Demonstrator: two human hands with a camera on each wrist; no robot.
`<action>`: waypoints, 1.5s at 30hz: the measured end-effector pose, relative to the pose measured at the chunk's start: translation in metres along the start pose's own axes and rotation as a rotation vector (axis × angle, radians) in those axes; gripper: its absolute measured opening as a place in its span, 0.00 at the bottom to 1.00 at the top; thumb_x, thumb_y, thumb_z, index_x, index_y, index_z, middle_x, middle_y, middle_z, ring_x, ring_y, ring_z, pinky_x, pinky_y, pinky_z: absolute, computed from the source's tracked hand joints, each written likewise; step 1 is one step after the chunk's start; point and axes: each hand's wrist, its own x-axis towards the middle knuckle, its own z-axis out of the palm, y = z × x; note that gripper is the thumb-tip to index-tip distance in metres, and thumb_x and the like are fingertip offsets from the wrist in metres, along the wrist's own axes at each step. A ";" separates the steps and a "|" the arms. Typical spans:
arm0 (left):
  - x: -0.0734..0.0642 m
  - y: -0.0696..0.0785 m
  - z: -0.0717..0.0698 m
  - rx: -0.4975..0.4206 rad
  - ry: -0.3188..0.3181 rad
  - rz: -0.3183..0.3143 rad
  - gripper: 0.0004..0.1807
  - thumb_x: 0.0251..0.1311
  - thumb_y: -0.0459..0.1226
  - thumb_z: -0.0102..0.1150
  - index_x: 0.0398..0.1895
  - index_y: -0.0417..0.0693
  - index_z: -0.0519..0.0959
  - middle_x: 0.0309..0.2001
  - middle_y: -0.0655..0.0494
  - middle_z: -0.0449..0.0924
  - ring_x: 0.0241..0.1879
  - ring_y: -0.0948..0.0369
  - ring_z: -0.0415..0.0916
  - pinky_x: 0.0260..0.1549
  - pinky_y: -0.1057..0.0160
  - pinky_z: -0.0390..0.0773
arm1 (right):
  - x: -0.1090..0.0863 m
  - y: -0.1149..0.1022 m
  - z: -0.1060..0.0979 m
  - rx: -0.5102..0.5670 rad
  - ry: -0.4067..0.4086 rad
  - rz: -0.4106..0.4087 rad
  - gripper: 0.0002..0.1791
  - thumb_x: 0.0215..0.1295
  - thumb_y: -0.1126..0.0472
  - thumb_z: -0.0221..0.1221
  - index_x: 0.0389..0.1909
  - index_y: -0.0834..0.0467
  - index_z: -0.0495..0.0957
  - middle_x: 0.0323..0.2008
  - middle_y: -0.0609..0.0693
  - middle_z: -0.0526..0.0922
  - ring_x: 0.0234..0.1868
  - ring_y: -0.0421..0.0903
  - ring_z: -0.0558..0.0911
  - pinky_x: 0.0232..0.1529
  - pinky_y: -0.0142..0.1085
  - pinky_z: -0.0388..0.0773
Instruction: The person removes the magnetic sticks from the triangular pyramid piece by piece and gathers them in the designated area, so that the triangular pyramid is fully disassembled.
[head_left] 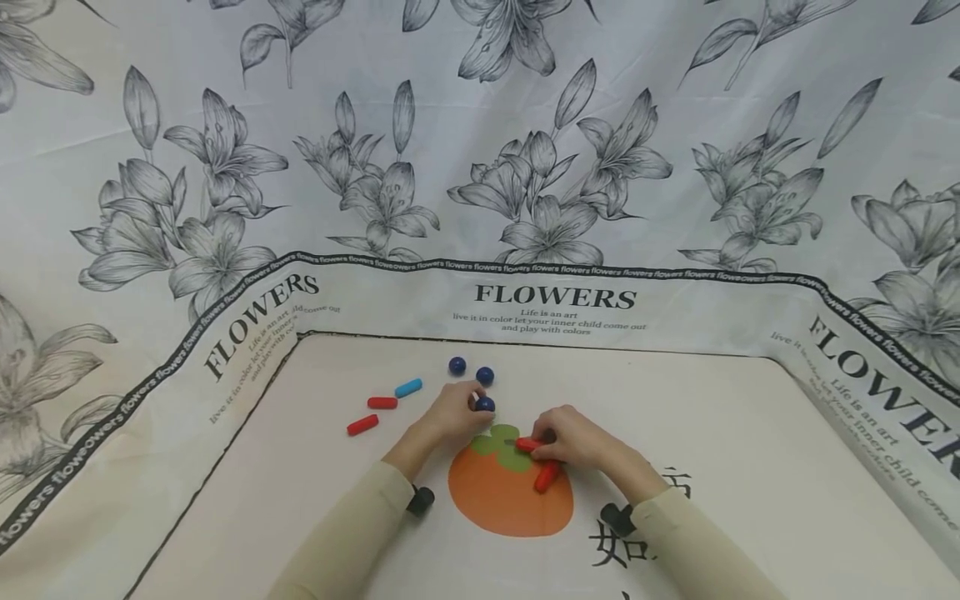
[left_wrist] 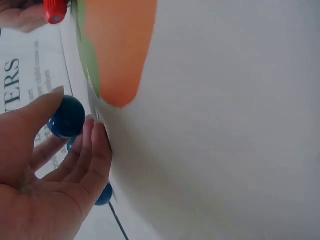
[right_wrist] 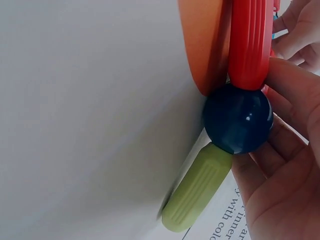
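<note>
Above the green leaves of an orange fruit print point(head_left: 510, 500), my left hand point(head_left: 453, 410) pinches a dark blue ball point(left_wrist: 67, 117) between thumb and fingers. My right hand point(head_left: 576, 437) grips a chain of building rods over the print's right side. In the right wrist view, a red rod point(right_wrist: 251, 45) and a green rod point(right_wrist: 197, 189) meet at a second blue ball point(right_wrist: 239, 118), with the fingers around that joint. From the head view, one red rod point(head_left: 528, 444) points left from the fingertips and another red rod point(head_left: 547, 476) slants below the hand.
Two loose blue balls, a left ball point(head_left: 457, 365) and a right ball point(head_left: 485, 376), lie beyond my left hand. To the left are a light blue rod point(head_left: 408, 387) and two red rods point(head_left: 382, 402). The printed cloth point(head_left: 555, 308) rises behind the table.
</note>
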 end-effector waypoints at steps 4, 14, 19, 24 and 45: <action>0.006 -0.006 -0.008 0.011 0.075 -0.071 0.18 0.66 0.43 0.67 0.55 0.49 0.77 0.41 0.52 0.77 0.40 0.56 0.74 0.39 0.59 0.78 | 0.001 -0.001 0.001 -0.006 0.001 0.004 0.04 0.60 0.63 0.72 0.32 0.57 0.86 0.28 0.42 0.79 0.31 0.40 0.74 0.34 0.31 0.73; 0.024 -0.019 -0.019 0.029 0.130 -0.132 0.24 0.66 0.40 0.68 0.63 0.45 0.76 0.53 0.46 0.80 0.50 0.52 0.75 0.57 0.51 0.79 | 0.001 -0.002 0.002 -0.016 0.004 0.022 0.04 0.60 0.63 0.72 0.32 0.57 0.86 0.28 0.42 0.79 0.32 0.41 0.73 0.35 0.32 0.73; 0.022 -0.019 -0.021 0.034 0.123 -0.144 0.25 0.65 0.41 0.69 0.63 0.46 0.75 0.50 0.47 0.79 0.47 0.53 0.75 0.52 0.53 0.80 | 0.001 -0.001 0.004 -0.003 0.007 0.023 0.04 0.61 0.64 0.71 0.35 0.58 0.87 0.30 0.42 0.81 0.33 0.41 0.75 0.38 0.33 0.75; 0.014 -0.017 -0.025 0.046 0.123 -0.137 0.27 0.63 0.41 0.70 0.63 0.47 0.74 0.47 0.49 0.77 0.44 0.53 0.74 0.48 0.54 0.79 | -0.001 0.000 0.003 0.001 0.019 0.027 0.04 0.62 0.63 0.71 0.36 0.57 0.87 0.30 0.41 0.81 0.33 0.41 0.75 0.39 0.34 0.77; -0.033 -0.005 -0.014 0.132 -0.089 0.161 0.27 0.64 0.43 0.70 0.65 0.49 0.75 0.54 0.53 0.77 0.44 0.59 0.74 0.45 0.61 0.80 | -0.031 0.013 -0.019 0.008 0.037 -0.009 0.13 0.64 0.60 0.69 0.45 0.63 0.86 0.41 0.50 0.88 0.45 0.53 0.84 0.52 0.53 0.80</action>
